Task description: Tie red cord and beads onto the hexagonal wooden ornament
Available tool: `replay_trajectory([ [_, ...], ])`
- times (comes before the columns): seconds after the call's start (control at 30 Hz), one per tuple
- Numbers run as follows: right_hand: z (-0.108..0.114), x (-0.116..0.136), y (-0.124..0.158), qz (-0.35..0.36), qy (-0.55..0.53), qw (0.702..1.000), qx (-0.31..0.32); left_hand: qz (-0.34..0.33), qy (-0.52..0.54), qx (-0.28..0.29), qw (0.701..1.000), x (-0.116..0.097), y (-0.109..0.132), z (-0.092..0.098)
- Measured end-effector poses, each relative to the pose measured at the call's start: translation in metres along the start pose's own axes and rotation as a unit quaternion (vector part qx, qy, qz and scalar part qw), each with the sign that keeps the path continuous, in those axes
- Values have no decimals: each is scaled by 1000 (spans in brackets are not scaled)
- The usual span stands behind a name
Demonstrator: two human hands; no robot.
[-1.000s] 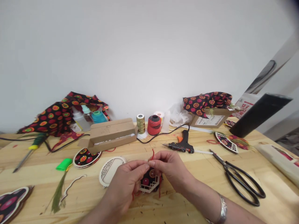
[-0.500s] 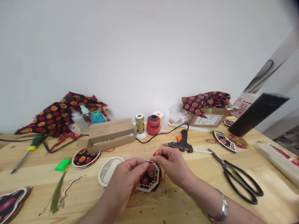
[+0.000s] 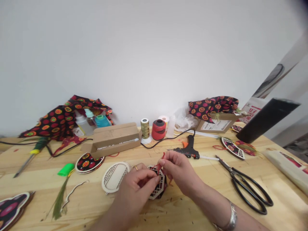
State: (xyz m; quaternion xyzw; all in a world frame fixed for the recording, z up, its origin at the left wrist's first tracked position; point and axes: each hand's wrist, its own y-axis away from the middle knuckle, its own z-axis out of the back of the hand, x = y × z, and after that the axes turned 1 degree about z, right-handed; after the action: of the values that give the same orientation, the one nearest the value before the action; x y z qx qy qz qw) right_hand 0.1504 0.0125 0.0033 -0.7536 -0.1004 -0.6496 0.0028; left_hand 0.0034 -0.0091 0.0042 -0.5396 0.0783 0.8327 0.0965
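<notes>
Low over the table, my right hand [image 3: 179, 171] pinches a red cord [image 3: 163, 156] between thumb and fingertips. My left hand [image 3: 141, 186] is just left of it, thumb and fingers closed at the top edge of an octagonal lattice ornament [image 3: 158, 192]. What those left fingertips hold is hidden; it may be part of the cord. The ornament has a pale wooden frame over dark patterned fabric, and my left hand covers part of it. Beside my left hand lies a pale round lattice frame [image 3: 113, 179].
A black glue gun [image 3: 190, 149] and large black scissors [image 3: 250, 186] lie to the right. Behind are an open cardboard box [image 3: 116, 139], a gold thread spool [image 3: 145, 128] and a red thread cone [image 3: 158, 130]. A screwdriver [image 3: 31, 155] and a green tassel [image 3: 61, 199] are left.
My right hand has shifted slightly right, drawing the red cord up. My left hand has moved right, over more of the octagonal ornament, with its fingers more curled.
</notes>
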Motion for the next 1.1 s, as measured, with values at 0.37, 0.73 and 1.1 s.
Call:
replay_trajectory([
  [0.37,-1,4,1,-15,-81,996,41,-136,-157,-128,970,-5,10,8],
  [0.73,-7,0,5,-24,27,999,37,82,252,35,964,-5,3,2],
  [1.1,-6,2,3,-25,2,999,40,123,285,23,950,0,-5,5],
])
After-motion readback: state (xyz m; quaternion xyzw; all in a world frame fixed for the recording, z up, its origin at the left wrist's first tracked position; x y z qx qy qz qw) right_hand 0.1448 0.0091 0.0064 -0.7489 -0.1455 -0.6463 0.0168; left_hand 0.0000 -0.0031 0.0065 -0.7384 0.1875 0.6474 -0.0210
